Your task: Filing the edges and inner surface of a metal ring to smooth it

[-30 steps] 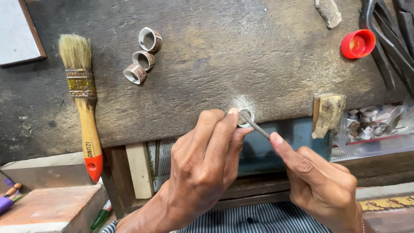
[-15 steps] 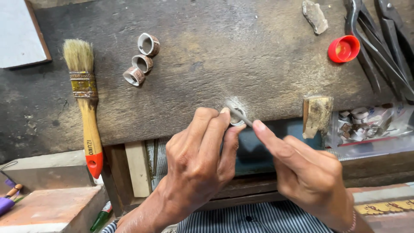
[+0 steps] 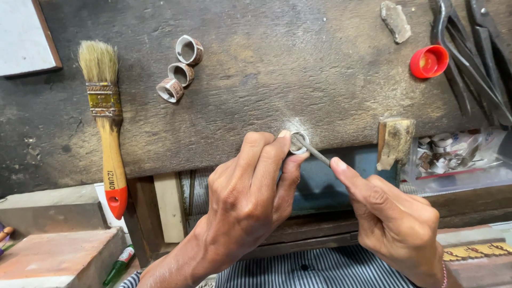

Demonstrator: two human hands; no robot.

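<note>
My left hand (image 3: pixel 250 197) pinches a small metal ring (image 3: pixel 298 143) between thumb and fingertips, pressed against the front edge of the worn wooden bench (image 3: pixel 277 80). A thin metal file (image 3: pixel 314 152) sits in my right hand (image 3: pixel 394 218), with the index finger laid along it. The file's tip passes through the ring. Pale metal dust lies on the wood around the ring.
Three wide metal rings (image 3: pixel 180 72) lie at the back left, beside a paintbrush (image 3: pixel 106 122) with a yellow and red handle. At the right are a red cap (image 3: pixel 429 61), dark pliers (image 3: pixel 469 58), a wooden peg (image 3: pixel 394 141) and a clear bag of metal pieces (image 3: pixel 453 152).
The view has shifted slightly between frames. My right hand slid the file back and forth in the ring, which my left hand kept at the same spot on the bench edge.
</note>
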